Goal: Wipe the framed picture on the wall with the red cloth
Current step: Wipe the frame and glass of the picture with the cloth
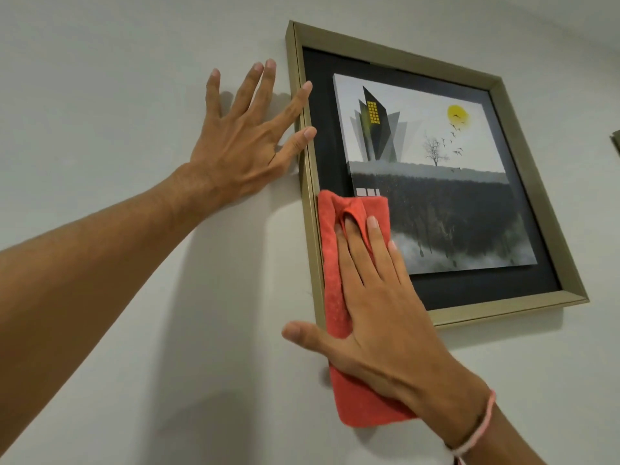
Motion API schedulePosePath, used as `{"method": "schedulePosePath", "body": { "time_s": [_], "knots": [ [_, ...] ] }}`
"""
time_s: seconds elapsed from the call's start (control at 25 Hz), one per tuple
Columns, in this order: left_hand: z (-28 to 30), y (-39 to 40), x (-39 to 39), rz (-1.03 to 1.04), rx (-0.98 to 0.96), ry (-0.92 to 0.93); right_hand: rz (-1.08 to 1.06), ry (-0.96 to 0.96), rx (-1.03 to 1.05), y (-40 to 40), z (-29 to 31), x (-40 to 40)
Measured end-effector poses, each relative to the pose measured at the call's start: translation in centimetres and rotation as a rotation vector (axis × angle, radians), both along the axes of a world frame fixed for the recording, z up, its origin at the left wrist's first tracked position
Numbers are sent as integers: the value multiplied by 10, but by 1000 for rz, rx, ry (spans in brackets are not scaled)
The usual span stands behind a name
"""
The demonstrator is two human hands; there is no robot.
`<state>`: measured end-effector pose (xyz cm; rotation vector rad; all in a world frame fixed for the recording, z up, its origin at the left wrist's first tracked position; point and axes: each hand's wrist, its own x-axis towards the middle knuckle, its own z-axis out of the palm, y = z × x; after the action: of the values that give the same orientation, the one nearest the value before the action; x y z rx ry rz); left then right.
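Note:
The framed picture point(453, 182) hangs on the white wall in a gold frame, with a black mat around a print of a dark tower, a bare tree and a yellow sun. My right hand point(379, 317) lies flat on the red cloth point(335, 263) and presses it against the picture's lower left corner. The cloth's bottom end hangs below the frame over the wall. My left hand point(248, 142) rests flat on the wall with fingers spread. Its thumb and forefinger touch the frame's left edge.
The bare white wall point(117, 78) fills the left and bottom of the view. The edge of another frame point(616, 142) shows at the far right. A pink string bracelet point(476, 427) circles my right wrist.

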<state>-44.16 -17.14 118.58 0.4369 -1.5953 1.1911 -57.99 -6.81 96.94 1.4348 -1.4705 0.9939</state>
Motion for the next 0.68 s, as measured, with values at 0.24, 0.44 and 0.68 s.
{"method": "schedulePosePath", "body": {
  "time_s": [0.24,0.44,0.68],
  "knots": [
    [0,2,0,0,7,-3,-73,-31,68,7,-27,4],
    [0,1,-1,9,10,-3,-53,-37,0,-4,17,4],
    [-2,2,1,23,17,-10,-46,-6,-39,-9,100,-2]
  ]
}}
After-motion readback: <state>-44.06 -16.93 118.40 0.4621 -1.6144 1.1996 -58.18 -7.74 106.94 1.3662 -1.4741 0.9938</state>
